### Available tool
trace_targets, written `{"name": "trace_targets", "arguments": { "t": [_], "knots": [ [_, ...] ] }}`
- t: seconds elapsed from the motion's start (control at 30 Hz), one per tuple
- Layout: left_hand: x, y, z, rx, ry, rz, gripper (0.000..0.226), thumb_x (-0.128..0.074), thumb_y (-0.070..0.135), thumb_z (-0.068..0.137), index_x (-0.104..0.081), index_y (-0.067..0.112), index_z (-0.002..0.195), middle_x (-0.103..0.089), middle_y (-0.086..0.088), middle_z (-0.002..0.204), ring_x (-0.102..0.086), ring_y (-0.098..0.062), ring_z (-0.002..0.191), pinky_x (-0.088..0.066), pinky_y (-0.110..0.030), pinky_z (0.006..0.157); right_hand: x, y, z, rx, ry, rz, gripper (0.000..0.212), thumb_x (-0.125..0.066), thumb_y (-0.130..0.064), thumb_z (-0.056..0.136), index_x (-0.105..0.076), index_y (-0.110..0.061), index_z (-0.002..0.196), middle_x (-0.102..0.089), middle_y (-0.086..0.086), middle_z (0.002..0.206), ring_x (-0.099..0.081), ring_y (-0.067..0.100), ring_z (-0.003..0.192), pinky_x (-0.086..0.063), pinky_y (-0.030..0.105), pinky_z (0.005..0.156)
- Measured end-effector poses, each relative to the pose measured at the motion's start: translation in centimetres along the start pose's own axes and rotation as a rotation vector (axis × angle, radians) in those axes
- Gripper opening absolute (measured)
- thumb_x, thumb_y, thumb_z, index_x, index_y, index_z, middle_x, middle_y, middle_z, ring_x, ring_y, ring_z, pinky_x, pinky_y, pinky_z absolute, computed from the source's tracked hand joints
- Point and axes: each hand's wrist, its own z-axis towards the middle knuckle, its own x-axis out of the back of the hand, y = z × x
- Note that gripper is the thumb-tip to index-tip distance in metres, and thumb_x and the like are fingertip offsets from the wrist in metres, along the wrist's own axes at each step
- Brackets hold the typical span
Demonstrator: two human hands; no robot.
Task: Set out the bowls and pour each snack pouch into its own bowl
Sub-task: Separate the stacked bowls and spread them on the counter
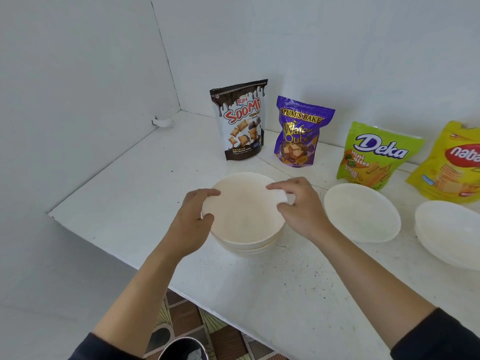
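- Stack of bowls (246,246) — stands near the middle of the white counter (298,294), in front of the brown-and-white pouch (240,120) and the purple pouch (301,132).
- Top bowl (244,211): pale, shallow and wide-rimmed, nested in the stack and seemingly tipped a little toward the near side.
- Left hand (193,220): fingers and thumb curled onto the left rim of the top bowl, gripping it.
- Right hand (301,206): fingers bent over the right rim of the same bowl, pinching its edge.
- Bowls already set out: a single bowl (362,213) just right of the stack, in front of the green pouch (374,154); an end bowl (452,229) at the right edge, in front of the yellow pouch (449,162) (whether it is one bowl or two nested cannot be told).
- Step in hand, as judged: the top bowl is being parted from the stack; no snack has been poured yet.
- Handling, as judged: the bowls look like thin plastic — light, stiff and smooth, and likely to cling to the one beneath. Opposite points of the rim give the surest hold. A gentle twist should free one bowl without lifting the rest.
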Motion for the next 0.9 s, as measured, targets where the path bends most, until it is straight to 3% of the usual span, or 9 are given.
{"name": "trace_targets", "arguments": {
  "t": [0.13,0.27,0.37,0.5,0.63,0.77,0.9],
  "knots": [
    [1.1,2.0,-0.4,-0.049,0.043,-0.050,0.057,-0.043,-0.008,0.094,-0.056,0.036,0.129,-0.044,0.008,0.139,-0.042,-0.012,0.123,-0.036,-0.014,0.087,1.8,-1.7,-0.6,0.055,0.024,0.116,0.055,-0.057,0.009,0.081,-0.073,-0.030,0.117,-0.062,-0.011,0.121,-0.058,0.009,0.105,-0.044,0.012,0.076],
    [1.0,4.8,-0.8,-0.120,0.064,-0.143,0.061,-0.041,-0.008,0.093,-0.057,0.037,0.129,-0.052,0.017,0.129,-0.052,-0.015,0.117,-0.045,-0.022,0.083,3.9,-2.2,-1.4,0.088,0.125,0.233,0.056,-0.058,0.009,0.078,-0.075,-0.031,0.113,-0.066,-0.011,0.122,-0.062,0.019,0.111,-0.055,0.033,0.085],
    [-0.4,6.6,-1.0,-0.173,0.060,-0.204,0.065,-0.041,-0.010,0.091,-0.055,0.039,0.131,-0.055,0.014,0.131,-0.057,-0.014,0.113,-0.047,-0.024,0.077,5.9,-1.7,-2.7,0.105,0.197,0.271,0.056,-0.057,0.012,0.077,-0.076,-0.031,0.110,-0.067,-0.009,0.114,-0.065,0.019,0.107,-0.054,0.029,0.076],
    [-3.5,8.9,-1.5,-0.226,0.037,-0.292,0.063,-0.041,-0.014,0.091,-0.055,0.035,0.127,-0.055,0.020,0.124,-0.058,0.003,0.103,-0.046,-0.009,0.069,8.6,-0.2,-5.3,0.048,0.283,0.329,0.057,-0.057,0.013,0.076,-0.077,-0.036,0.098,-0.069,-0.006,0.116,-0.067,0.018,0.100,-0.051,0.026,0.070],
    [-7.3,10.0,-2.1,-0.231,-0.002,-0.364,0.062,-0.041,-0.013,0.089,-0.061,0.040,0.115,-0.056,0.019,0.129,-0.056,-0.018,0.106,-0.045,-0.028,0.076,11.0,1.4,-8.0,-0.038,0.364,0.428,0.054,-0.055,0.015,0.077,-0.078,-0.030,0.097,-0.071,0.000,0.113,-0.065,0.019,0.088,-0.048,0.017,0.065],
    [-11.1,10.7,-3.3,-0.190,-0.074,-0.406,0.059,-0.039,-0.012,0.091,-0.062,0.038,0.114,-0.055,0.021,0.127,-0.055,-0.017,0.106,-0.046,-0.029,0.075,12.5,3.8,-10.9,-0.120,0.414,0.482,0.058,-0.053,0.016,0.075,-0.079,-0.032,0.093,-0.071,0.003,0.107,-0.054,0.032,0.080,-0.043,0.035,0.072],
    [-14.3,10.2,-5.0,-0.144,-0.127,-0.416,0.059,-0.038,-0.013,0.090,-0.062,0.035,0.115,-0.056,0.020,0.128,-0.054,-0.016,0.105,-0.045,-0.027,0.075,13.0,6.6,-13.4,-0.197,0.431,0.491,0.059,-0.050,0.017,0.075,-0.079,-0.031,0.095,-0.065,-0.005,0.093,-0.037,0.025,0.074,-0.033,0.031,0.068]
  ]
}}
